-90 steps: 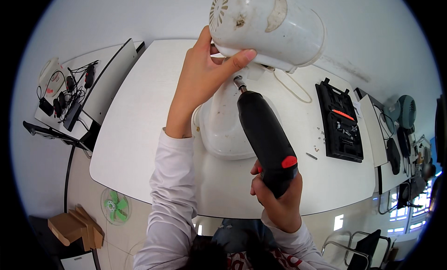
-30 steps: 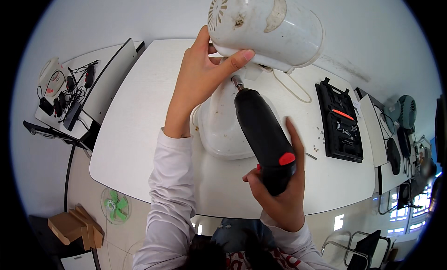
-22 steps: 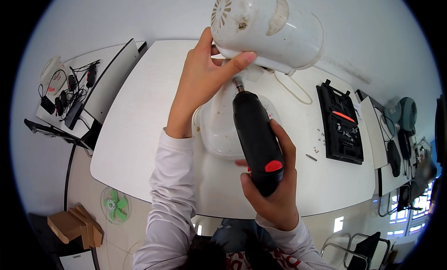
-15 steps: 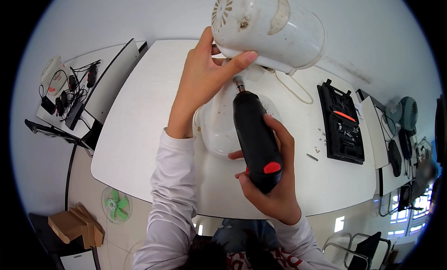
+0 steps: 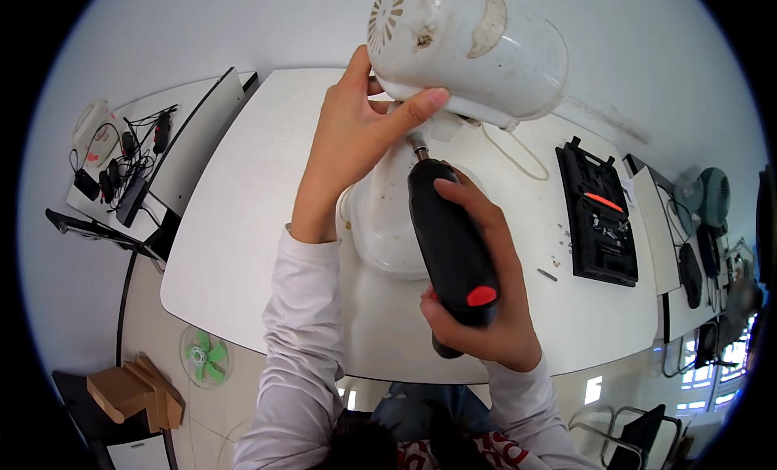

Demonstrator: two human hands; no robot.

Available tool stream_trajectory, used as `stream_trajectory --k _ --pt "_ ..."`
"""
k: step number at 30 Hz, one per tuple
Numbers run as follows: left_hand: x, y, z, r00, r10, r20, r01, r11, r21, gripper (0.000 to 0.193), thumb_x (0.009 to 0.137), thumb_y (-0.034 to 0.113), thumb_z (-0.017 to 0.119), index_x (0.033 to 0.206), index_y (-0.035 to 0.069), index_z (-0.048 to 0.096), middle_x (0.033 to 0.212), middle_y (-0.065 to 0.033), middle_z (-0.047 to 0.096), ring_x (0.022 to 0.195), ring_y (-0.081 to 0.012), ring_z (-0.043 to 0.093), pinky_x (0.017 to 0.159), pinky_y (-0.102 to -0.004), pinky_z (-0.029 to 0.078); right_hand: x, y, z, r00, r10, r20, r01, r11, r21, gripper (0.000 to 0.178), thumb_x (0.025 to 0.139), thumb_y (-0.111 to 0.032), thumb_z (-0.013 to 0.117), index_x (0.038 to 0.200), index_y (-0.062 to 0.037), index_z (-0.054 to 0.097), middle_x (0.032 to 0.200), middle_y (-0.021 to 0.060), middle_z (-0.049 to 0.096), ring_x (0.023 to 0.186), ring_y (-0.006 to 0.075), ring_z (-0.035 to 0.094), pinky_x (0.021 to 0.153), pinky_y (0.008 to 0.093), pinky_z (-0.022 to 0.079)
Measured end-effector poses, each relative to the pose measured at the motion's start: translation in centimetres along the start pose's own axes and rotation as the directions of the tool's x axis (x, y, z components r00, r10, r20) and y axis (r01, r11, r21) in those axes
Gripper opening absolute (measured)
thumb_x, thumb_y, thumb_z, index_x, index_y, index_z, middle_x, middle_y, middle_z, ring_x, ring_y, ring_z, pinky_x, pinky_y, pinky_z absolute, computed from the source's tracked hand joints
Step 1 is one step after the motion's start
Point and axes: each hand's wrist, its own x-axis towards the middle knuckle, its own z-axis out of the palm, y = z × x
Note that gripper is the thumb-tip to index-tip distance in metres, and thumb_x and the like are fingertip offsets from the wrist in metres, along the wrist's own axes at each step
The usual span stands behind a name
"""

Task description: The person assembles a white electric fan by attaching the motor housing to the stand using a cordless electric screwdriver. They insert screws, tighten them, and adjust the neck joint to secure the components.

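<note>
A white, stained stand mixer [image 5: 477,61] with a vented rounded end has its head raised over its pale base [image 5: 384,227]. My left hand [image 5: 356,130] grips the lower edge of that head at the neck, thumb laid along its underside, fingers behind. In my right hand [image 5: 498,284] is a black cordless screwdriver [image 5: 449,235] with a red button, pointed up and away. Its metal bit holder [image 5: 418,144] reaches the neck just below my left thumb. Whether the tip sits in a screw cannot be seen.
On the white table [image 5: 235,227], a black tool case [image 5: 599,215] lies open at the right, beside small loose screws [image 5: 560,247] and a thin metal bit [image 5: 547,274]. A pale cord [image 5: 518,154] loops behind the mixer. Cables [image 5: 133,154] cover a side table at left.
My right hand has shifted its hold on the screwdriver, its index finger now higher along the body. The screwdriver's rear end has swung slightly right. My left hand keeps its hold.
</note>
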Motion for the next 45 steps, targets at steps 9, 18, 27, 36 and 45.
stream_trajectory --k 9,18,27,36,45 --pt "0.0 -0.2 -0.1 1.0 0.001 0.003 -0.001 1.0 0.013 0.064 0.073 0.035 0.075 0.116 -0.003 0.046 0.103 -0.0142 0.061 0.096 -0.0195 0.058 0.075 -0.032 0.052 -0.4 -0.8 0.6 0.978 0.197 -0.068 -0.178 0.959 0.222 0.086 0.069 -0.01 0.068 0.138 -0.0045 0.017 0.113 0.016 0.051 0.09 0.0183 0.057 0.072 0.0273 0.047" --pt "0.1 -0.4 0.0 1.0 0.012 0.0 -0.012 1.0 0.0 0.063 0.073 0.035 0.075 0.116 -0.003 0.047 0.103 -0.0146 0.061 0.096 -0.02 0.058 0.076 -0.0325 0.052 -0.6 -0.3 1.0 0.993 0.092 -0.073 -0.096 0.994 -0.056 0.086 0.069 -0.017 0.071 0.136 -0.0011 0.019 0.096 0.0174 0.059 0.064 0.0248 0.065 0.057 0.0292 0.049" --pt "0.1 -0.5 0.0 1.0 0.031 0.001 -0.031 1.0 -0.002 0.061 0.073 0.034 0.075 0.114 -0.003 0.048 0.102 -0.0144 0.061 0.096 -0.0205 0.058 0.076 -0.0331 0.052 -0.6 0.0 1.1 0.995 0.058 -0.081 -0.065 0.995 -0.081 0.086 0.068 -0.016 0.073 0.134 0.0004 0.02 0.108 0.0218 0.054 0.064 0.0257 0.065 0.055 0.0305 0.05" --pt "0.1 -0.3 0.0 0.999 0.032 -0.001 -0.032 0.999 0.014 0.059 0.073 0.032 0.075 0.113 -0.003 0.048 0.101 -0.0146 0.062 0.095 -0.0203 0.059 0.074 -0.0323 0.052 -0.1 -0.7 1.0 0.992 0.062 -0.108 -0.07 0.995 -0.068 0.083 0.069 -0.014 0.071 0.133 0.0004 0.022 0.085 0.0165 0.061 0.06 0.0245 0.065 0.054 0.0288 0.049" --pt "0.1 -0.3 0.1 0.999 0.034 -0.009 -0.034 0.999 0.016 0.06 0.073 0.032 0.075 0.114 -0.003 0.047 0.102 -0.0142 0.062 0.096 -0.0205 0.059 0.074 -0.0326 0.052 0.1 -0.8 0.9 0.992 0.037 -0.121 -0.045 0.997 -0.064 0.079 0.069 -0.014 0.07 0.132 0.0006 0.024 0.079 0.0149 0.061 0.057 0.0243 0.064 0.054 0.0294 0.048"
